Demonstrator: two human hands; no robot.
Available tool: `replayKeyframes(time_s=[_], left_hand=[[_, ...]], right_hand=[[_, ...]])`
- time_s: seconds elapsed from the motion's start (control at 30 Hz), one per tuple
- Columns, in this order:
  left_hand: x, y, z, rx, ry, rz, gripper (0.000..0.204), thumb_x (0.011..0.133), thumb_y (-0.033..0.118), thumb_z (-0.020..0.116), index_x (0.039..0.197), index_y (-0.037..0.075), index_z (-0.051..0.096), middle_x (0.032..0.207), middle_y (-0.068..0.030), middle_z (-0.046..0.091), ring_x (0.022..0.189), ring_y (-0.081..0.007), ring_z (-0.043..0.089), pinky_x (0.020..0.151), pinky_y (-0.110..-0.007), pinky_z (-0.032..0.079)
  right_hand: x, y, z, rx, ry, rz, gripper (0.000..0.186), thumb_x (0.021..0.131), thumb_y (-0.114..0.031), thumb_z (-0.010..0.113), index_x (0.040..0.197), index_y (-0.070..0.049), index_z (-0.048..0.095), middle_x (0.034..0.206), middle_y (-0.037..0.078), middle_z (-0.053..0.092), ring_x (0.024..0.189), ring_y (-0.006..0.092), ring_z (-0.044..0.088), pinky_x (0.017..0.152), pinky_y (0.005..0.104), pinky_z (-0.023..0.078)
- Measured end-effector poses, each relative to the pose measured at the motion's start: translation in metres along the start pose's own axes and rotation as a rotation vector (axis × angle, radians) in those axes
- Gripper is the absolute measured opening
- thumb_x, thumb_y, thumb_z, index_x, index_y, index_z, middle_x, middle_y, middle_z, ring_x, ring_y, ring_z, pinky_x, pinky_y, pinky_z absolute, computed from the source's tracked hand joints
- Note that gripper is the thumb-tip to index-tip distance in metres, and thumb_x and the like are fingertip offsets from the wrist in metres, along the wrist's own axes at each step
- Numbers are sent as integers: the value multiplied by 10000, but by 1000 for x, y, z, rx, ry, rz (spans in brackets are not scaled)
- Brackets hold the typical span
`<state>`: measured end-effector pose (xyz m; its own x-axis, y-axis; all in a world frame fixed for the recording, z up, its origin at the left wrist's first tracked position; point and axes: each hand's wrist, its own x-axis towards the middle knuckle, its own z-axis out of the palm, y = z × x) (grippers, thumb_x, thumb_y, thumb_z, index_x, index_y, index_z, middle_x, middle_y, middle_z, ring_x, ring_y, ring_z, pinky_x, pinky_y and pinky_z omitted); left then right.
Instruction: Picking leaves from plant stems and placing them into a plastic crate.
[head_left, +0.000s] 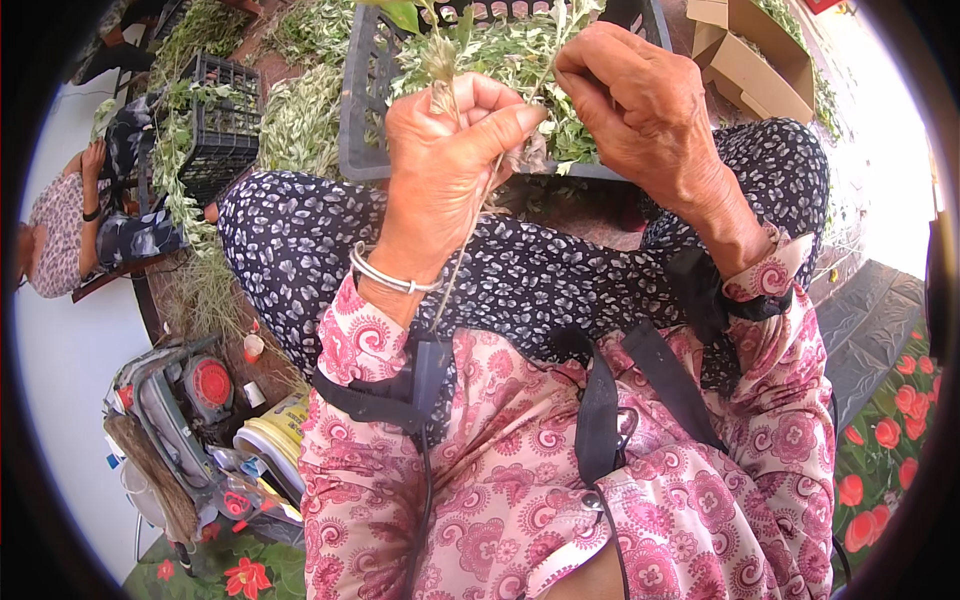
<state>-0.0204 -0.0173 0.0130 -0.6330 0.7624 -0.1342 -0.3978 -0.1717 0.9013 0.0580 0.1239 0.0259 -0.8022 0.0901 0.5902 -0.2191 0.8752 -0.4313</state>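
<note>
My left hand [450, 150] is closed around dry, pale plant stems [443, 88] with a straw-coloured tuft and a long thin strand hanging down past my wrist. My right hand [630, 120], to its upper right, pinches a thin upright green stem [552, 45] with small pale leaves at the top. Both hands are over the near side of a dark plastic crate [355, 120] heaped with cut leafy stems [575, 145]. A bright green leaf [398, 14] shows above my left hand.
Another person [70, 220] sits at the left beside a second black crate [215, 130] and leafy piles [300, 120]. An open cardboard box [770, 75] lies upper right. Machinery [170, 420] and a yellow bucket [275, 440] stand lower left; floral mats [880, 470] lie at the right.
</note>
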Motion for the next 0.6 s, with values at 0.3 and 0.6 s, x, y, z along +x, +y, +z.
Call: replayKeyframes(time_s=[0.3, 0.6], left_hand=[[-2, 2, -1, -55, 14, -36, 60, 739, 20, 606, 705, 2, 559, 545, 1, 508, 419, -34, 421, 368, -154, 302], [0, 8, -8, -100, -72, -38, 164, 832, 95, 505, 795, -61, 533, 606, -128, 552, 331, -32, 340, 339, -152, 314]], right_hand=[[16, 11, -26, -159, 27, 631, 107, 678, -31, 622, 719, 2, 529, 703, 106, 538, 607, 194, 530, 506, 289, 418], [19, 7, -27, 551, -100, 741, 385, 725, -209, 664, 992, 39, 539, 899, 114, 587, 587, 117, 564, 492, 208, 457]])
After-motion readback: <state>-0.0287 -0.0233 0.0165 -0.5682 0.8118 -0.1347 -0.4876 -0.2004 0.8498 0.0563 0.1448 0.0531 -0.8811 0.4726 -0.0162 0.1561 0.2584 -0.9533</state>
